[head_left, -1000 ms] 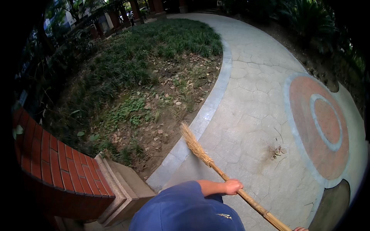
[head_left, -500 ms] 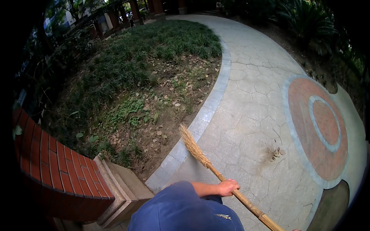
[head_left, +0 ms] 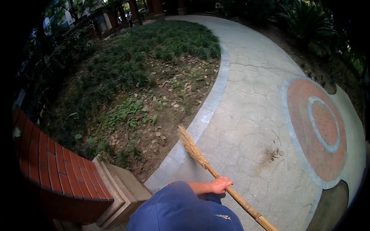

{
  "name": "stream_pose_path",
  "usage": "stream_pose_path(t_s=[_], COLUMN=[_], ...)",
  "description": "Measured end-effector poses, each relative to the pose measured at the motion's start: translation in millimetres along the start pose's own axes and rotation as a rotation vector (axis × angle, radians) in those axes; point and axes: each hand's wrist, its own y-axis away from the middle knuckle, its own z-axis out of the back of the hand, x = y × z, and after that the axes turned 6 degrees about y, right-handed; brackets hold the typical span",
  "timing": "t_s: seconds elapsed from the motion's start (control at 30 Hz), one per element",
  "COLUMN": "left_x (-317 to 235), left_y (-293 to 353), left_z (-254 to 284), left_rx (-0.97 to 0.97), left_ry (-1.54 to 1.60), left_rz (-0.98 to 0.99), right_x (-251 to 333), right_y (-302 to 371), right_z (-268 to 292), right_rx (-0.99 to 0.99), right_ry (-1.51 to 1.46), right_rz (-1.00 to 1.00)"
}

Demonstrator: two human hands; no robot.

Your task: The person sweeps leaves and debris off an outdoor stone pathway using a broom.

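Note:
A long straw broom [head_left: 239,198] with a bamboo-like handle slants from the lower right up to the left. Closed around the handle near its middle, knuckles up, is my left hand [head_left: 221,184]. The pale bristle end [head_left: 191,148] lies over the grey stone kerb [head_left: 178,154], where the path meets the planted bed; whether it touches the ground I cannot tell. My right hand and the handle's rear end are out of the picture. To the right of the broom, a small heap of dry leaves and twigs [head_left: 274,154] sits on the paving, with brownish dust around it.
The stone-paved path [head_left: 246,92] curves away ahead, with a red round inlay [head_left: 295,104] on the right. On the left lie a bed of grass [head_left: 154,42] and fallen leaves, and a red brick wall [head_left: 58,165] with a stone base [head_left: 127,188] close by.
My left hand and the broom handle have shifted slightly left and up. A sliver of skin at the lower right edge is now out of view. The leaf heap looks unchanged.

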Motion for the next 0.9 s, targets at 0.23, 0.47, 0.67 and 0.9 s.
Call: stream_pose_path(t_s=[0.23, 0.47, 0.67, 0.9], left_x=[-1.4, -3.9, 8.7, 12.6], left_y=[-1.4, -2.2, -7.2, -11.2], left_z=[4.9, 10.7, 1.9, 0.9], left_rx=[0.07, 0.07, 0.06, 0.081], left_ry=[-0.046, -0.059, -0.08, -0.105], left_rz=[0.081, 0.062, 0.031, 0.014], right_x=[-0.2, 1.0, -2.6, -7.2], right_y=[-7.0, -8.2, -8.9, -13.3], right_z=[-9.2, -9.1, -0.5, 0.9], right_rx=[-0.037, -0.063, 0.01, -0.004], right_ry=[0.011, 0.04, 0.006, 0.0], right_rz=[0.015, 0.004, 0.024, 0.046])
